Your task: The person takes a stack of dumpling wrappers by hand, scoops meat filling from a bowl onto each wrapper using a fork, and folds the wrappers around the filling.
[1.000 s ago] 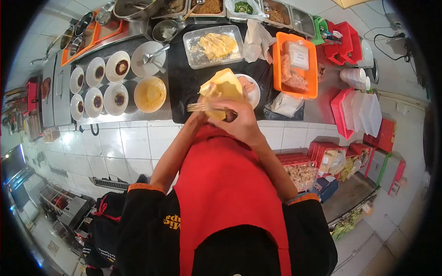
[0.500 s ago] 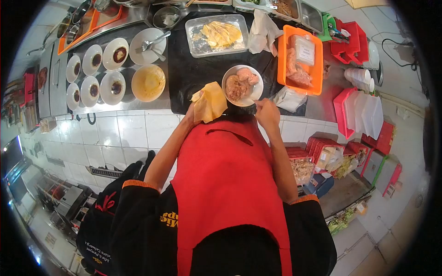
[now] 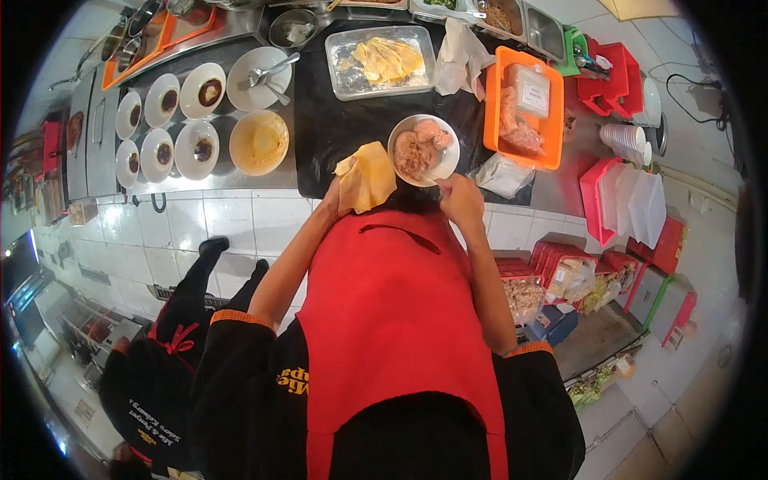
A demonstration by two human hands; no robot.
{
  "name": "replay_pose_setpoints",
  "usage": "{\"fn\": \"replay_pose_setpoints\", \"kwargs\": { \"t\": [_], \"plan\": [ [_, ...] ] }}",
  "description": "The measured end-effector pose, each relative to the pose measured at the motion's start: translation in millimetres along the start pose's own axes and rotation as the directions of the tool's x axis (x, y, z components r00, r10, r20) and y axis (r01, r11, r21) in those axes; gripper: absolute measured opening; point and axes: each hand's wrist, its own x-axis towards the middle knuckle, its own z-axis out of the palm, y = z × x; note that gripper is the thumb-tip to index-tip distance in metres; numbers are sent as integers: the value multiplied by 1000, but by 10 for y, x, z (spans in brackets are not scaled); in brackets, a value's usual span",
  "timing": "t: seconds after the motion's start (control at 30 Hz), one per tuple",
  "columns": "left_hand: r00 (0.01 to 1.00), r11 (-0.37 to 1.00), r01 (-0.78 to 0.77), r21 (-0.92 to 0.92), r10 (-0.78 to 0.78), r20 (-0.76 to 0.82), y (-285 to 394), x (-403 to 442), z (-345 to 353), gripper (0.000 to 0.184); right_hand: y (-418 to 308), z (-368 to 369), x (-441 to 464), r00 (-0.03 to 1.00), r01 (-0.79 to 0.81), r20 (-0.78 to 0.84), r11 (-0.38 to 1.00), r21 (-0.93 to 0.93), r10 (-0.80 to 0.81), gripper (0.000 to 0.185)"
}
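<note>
My left hand (image 3: 333, 198) is closed on a stack of thin yellow wonton wrappers (image 3: 367, 178), which covers most of its fingers. Just right of the wrappers sits a white bowl (image 3: 445, 168) of pinkish minced meat (image 3: 415, 152). At the bowl's lower right rim is my right hand (image 3: 461, 198), its fingers curled together. Whatever they may grip is too small to make out. Behind the bowl, a clear plastic tray (image 3: 342, 82) holds more yellow wrappers (image 3: 388, 60).
An orange tray (image 3: 522, 157) with bagged meat stands right of the bowl, near a white plastic bag (image 3: 505, 175). Several bowls with dark sauce (image 3: 195, 151) line the left counter, beside a yellow-smeared bowl (image 3: 258, 142). Another person (image 3: 152, 376) is behind me on the left.
My right hand has shifted slightly left and down along the bowl's rim. My left hand still holds the wrappers. The other person has moved, with a leg now stretched out.
</note>
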Motion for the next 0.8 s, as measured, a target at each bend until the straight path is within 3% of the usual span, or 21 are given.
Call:
{"fn": "replay_pose_setpoints", "kwargs": {
  "t": [0.07, 0.13, 0.2, 0.27, 0.33, 0.4, 0.47, 0.53, 0.67, 0.73, 0.8],
  "plan": [
    [1000, 1000, 8, -12, -8, -15, 20, -10, 1, 54, 31, -15, 3, 999, 37, 21, 999, -29, -36, 18],
    [1000, 999, -13, -34, 13, 11, 46, -33, 14, 56, 226, -114, 29, 978, 57, 166, 932, 359, -124, 22],
    [998, 998, -50, -49, 52, 31, 132, -71, 71, 57, 192, -288, 45, 953, 97, 215, 890, 446, -212, 27],
    [990, 996, -41, -84, 52, 134, 196, -83, 234, 60, 84, -374, 38, 963, 92, 132, 746, 660, -236, 29],
    [987, 994, -19, -103, 35, 158, 293, -114, 478, 62, -326, -644, 33, 954, 151, 108, 759, 633, -280, 24],
    [979, 998, -58, -5, 58, 195, 337, -168, 762, 63, -552, -697, 35, 980, 182, -56, 732, 656, -193, 23],
    [989, 998, -55, 16, 52, 140, 359, -172, 902, 63, -581, -581, 141, 972, 227, -115, 707, 670, -203, 23],
    [980, 995, -48, -84, 64, 187, 388, -178, 1008, 62, -564, -473, 235, 885, 466, -347, 630, 621, -311, 22],
    [961, 955, 8, -297, 75, 266, 470, -177, 968, 61, -517, -585, 249, 895, 446, -350, 599, 665, -278, 20],
    [914, 925, -31, -380, 180, 363, 523, -191, 972, 59, -428, -726, 257, 903, 427, -294, 568, 704, -313, 21],
    [951, 949, -120, -292, 194, 239, 613, -242, 1021, 57, -453, -946, 215, 927, 367, -233, 580, 727, -294, 23]
  ]
}}
